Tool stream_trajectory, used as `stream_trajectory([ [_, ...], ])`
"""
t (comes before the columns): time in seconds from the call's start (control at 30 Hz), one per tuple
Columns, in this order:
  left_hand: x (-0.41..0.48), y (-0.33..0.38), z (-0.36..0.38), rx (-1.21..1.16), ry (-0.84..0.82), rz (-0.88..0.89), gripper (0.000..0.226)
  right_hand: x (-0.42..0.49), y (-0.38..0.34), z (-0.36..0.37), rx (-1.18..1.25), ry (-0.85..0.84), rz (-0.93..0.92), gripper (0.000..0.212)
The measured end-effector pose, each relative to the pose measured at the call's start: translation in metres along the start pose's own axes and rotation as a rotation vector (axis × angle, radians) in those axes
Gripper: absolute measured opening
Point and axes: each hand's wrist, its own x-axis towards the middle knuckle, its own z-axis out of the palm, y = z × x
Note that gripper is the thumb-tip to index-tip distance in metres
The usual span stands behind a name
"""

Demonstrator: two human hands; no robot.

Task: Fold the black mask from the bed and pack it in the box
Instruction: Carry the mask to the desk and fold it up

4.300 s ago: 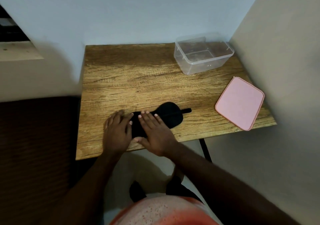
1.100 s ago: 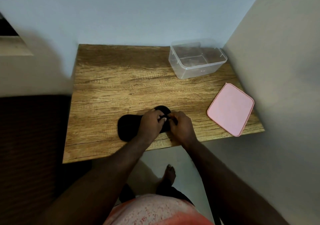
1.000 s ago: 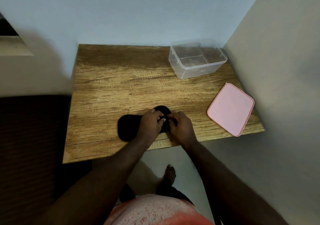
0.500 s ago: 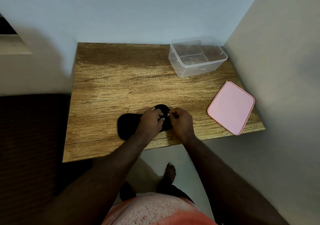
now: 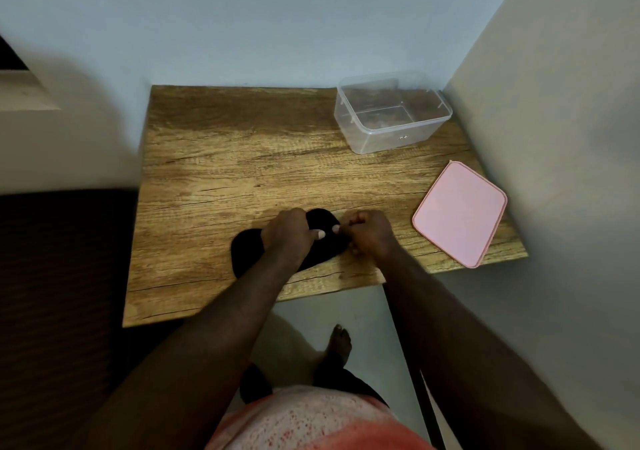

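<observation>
I find the black mask (image 5: pixel 249 248) lying on the table (image 5: pixel 207 172), at the near edge, centre. The left hand (image 5: pixel 289 238) covers its middle, grip curled onto the fabric. The right hand (image 5: pixel 372 234) meets it at the mask's right end, grip pinching fabric or strap; I cannot tell which. Judgement: folding is under way. To do it well, I would pin the middle firmly, carry the right end squarely over the left, and tuck the strap inside. The clear box (image 5: pixel 393 113) stands open, far right, with the pink lid (image 5: pixel 459 214) nearer.
</observation>
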Motion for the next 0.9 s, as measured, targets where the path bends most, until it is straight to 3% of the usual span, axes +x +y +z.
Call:
stream_trajectory([
  [0.1, 0.001, -0.002, -0.002, -0.039, -0.032, -0.013, 0.037, 0.002, -0.006, -0.006, 0.027, -0.053, 0.084, 0.008],
  [0.23, 0.001, -0.003, -0.001, -0.111, -0.043, 0.012, 0.030, 0.003, -0.006, -0.004, -0.043, -0.098, 0.028, 0.015],
  [0.4, 0.003, -0.005, 0.000, -0.144, -0.060, 0.015, 0.025, 0.006, 0.000, 0.006, -0.155, 0.008, -0.056, 0.024],
  [0.5, 0.004, -0.005, -0.001, -0.163, -0.077, -0.002, 0.024, 0.009, 0.001, 0.005, -0.118, -0.007, -0.025, 0.015],
  [0.9, -0.007, -0.013, 0.008, -0.227, 0.067, 0.059, 0.024, 0.005, 0.005, 0.008, -0.210, 0.023, -0.093, 0.033],
])
